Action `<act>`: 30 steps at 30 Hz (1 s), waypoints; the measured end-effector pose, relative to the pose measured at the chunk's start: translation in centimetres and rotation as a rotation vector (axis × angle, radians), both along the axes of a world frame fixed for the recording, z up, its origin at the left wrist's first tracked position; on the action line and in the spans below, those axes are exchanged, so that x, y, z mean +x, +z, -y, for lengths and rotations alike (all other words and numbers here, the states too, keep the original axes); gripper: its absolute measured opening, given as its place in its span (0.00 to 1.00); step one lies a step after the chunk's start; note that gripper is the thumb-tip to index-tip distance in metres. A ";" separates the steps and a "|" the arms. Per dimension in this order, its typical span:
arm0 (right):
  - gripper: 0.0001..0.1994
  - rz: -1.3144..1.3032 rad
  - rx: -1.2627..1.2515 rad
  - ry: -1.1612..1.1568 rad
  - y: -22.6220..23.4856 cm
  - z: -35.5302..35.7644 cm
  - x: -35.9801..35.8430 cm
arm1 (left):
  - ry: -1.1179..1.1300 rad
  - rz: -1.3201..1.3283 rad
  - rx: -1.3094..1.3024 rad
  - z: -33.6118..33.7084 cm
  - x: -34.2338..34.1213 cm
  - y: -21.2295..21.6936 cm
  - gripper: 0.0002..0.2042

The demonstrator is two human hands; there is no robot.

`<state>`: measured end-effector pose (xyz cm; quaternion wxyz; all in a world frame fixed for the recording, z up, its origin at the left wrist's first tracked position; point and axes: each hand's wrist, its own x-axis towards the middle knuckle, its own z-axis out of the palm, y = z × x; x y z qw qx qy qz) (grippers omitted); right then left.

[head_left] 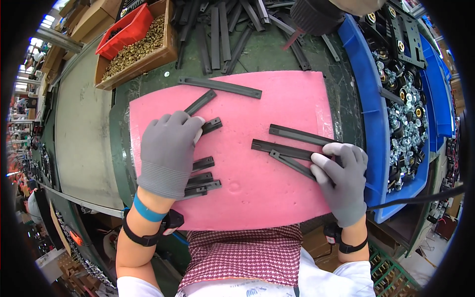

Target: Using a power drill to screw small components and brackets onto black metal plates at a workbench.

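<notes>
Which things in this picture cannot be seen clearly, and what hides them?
- Head view: the left hand covers the inner ends of several short black bars.
- Head view: the right hand hides the near ends of three long black strips.
- Head view: the blue bin contents are too small to identify.

Bright, even light falls from overhead, with white ceiling lights showing at the upper left rim, so the pink foam mat (277,94) looks strongly saturated and the left hand (168,151) and right hand (341,178) cast only soft, short shadows onto it. The middle of the picture is sharp and free of motion blur, while small glints sparkle off the metal parts in the blue bin (368,114) and the brass pieces in the cardboard box (148,59). Fisheye distortion bends straight edges toward the rim, where detail smears, colour fringes appear and a black circular border closes the view.
</notes>
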<state>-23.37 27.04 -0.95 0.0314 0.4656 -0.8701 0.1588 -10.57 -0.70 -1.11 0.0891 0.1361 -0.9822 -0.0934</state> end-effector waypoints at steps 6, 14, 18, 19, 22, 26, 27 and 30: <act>0.11 0.092 -0.042 -0.065 0.7 -1.7 1.3 | -0.004 -0.078 0.036 -0.6 -1.2 0.9 0.09; 0.10 0.128 0.005 0.057 -0.5 -1.3 1.9 | 0.045 0.125 0.089 -3.1 4.6 4.1 0.14; 0.07 0.026 -0.036 0.000 -0.8 1.4 0.3 | -0.022 0.348 -0.051 -4.4 7.5 1.6 0.38; 0.08 0.033 -0.041 0.007 -0.4 1.8 0.2 | -0.012 0.374 -0.079 -4.7 8.2 0.9 0.39; 0.07 0.079 0.058 0.011 1.1 2.4 1.3 | -0.002 0.355 -0.097 -4.9 9.5 0.3 0.38; 0.07 0.374 0.239 -0.099 2.8 2.3 5.4 | -0.024 0.100 0.198 -6.3 7.8 1.0 0.30; 0.07 0.349 0.233 -0.099 2.7 2.4 5.9 | -0.116 0.000 0.290 -7.2 6.8 1.0 0.26; 0.09 0.514 0.018 -0.110 3.2 2.4 6.0 | -0.219 0.093 0.362 -10.0 3.7 0.2 0.26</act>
